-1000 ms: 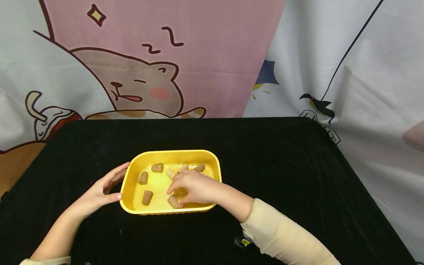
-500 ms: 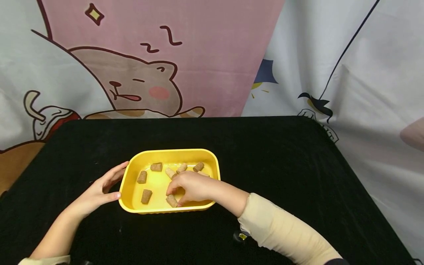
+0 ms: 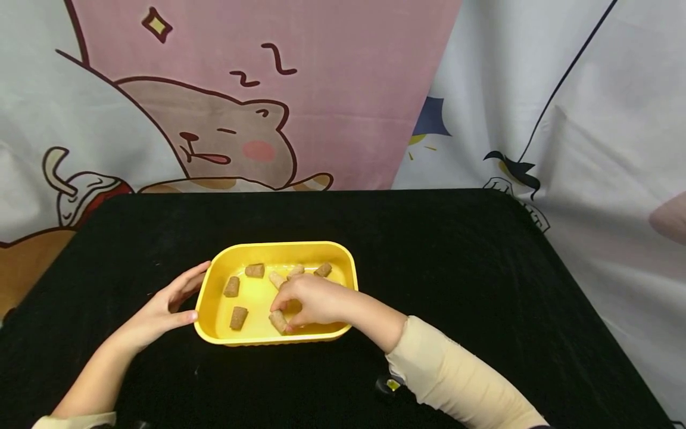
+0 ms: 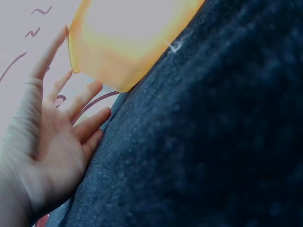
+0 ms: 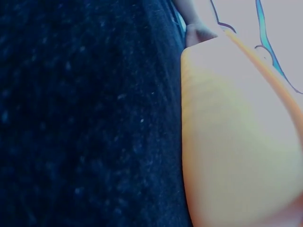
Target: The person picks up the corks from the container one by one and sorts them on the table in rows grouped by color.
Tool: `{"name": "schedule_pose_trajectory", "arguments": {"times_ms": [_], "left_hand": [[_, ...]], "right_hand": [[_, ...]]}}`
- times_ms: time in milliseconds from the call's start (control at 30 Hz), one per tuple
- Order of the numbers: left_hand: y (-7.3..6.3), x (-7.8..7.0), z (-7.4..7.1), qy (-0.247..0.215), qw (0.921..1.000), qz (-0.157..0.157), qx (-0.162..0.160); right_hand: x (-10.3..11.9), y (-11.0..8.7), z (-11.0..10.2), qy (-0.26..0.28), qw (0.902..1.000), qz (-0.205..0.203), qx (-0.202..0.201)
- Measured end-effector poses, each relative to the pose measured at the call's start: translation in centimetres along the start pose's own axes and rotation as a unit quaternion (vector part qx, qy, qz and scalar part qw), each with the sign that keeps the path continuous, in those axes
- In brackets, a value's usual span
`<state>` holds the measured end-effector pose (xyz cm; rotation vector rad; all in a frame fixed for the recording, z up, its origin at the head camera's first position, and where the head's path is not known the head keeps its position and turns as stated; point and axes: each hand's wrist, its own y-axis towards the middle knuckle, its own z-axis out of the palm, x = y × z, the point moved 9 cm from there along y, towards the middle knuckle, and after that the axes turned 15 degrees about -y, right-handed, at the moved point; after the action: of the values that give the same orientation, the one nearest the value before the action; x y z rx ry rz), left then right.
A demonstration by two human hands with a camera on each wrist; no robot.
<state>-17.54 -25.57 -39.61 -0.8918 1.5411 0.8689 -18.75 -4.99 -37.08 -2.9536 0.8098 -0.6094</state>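
A yellow plastic tray (image 3: 257, 304) stands on the black-covered table, holding several short, cork-like cylinders. My left hand (image 3: 163, 310) is at its left end, fingertips and thumb touching the rim with the fingers fairly straight; the left wrist view shows this hand (image 4: 57, 142) beside the tray wall. Inside the tray, my right hand (image 3: 316, 298) pinches a tan cork-like cylinder (image 3: 277, 322) between thumb and forefinger, near the front wall. The right wrist view shows the tray's outer wall (image 5: 236, 142), with the right hand hidden behind it.
Brown cylinders lie at the tray's left (image 3: 231, 287), back (image 3: 254, 270), front left (image 3: 238, 318) and back right. Pale cylinders (image 3: 276, 280) lie behind the right hand, partly covered. Black cloth (image 3: 455, 268) surrounds the tray; a cartoon-printed curtain (image 3: 348, 89) hangs behind.
My right thumb and forefinger have closed on the tan cylinder and tilted it slightly. The left hand has stayed at the tray's left end.
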Motion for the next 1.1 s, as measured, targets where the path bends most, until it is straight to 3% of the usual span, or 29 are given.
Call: {"name": "schedule_pose_trajectory", "arguments": {"times_ms": [433, 1100], "left_hand": [[0.1, 0.2, -0.1, 0.002, 1.0, 0.007, 0.007], [0.0, 0.0, 0.0, -0.005, 1.0, 0.004, -0.001]], "right_hand": [[-0.3, -1.3, -2.3, 0.007, 0.9976, 0.013, -0.068], [0.1, -4.6, -6.8, 0.007, 0.9834, 0.003, -0.181]]}}
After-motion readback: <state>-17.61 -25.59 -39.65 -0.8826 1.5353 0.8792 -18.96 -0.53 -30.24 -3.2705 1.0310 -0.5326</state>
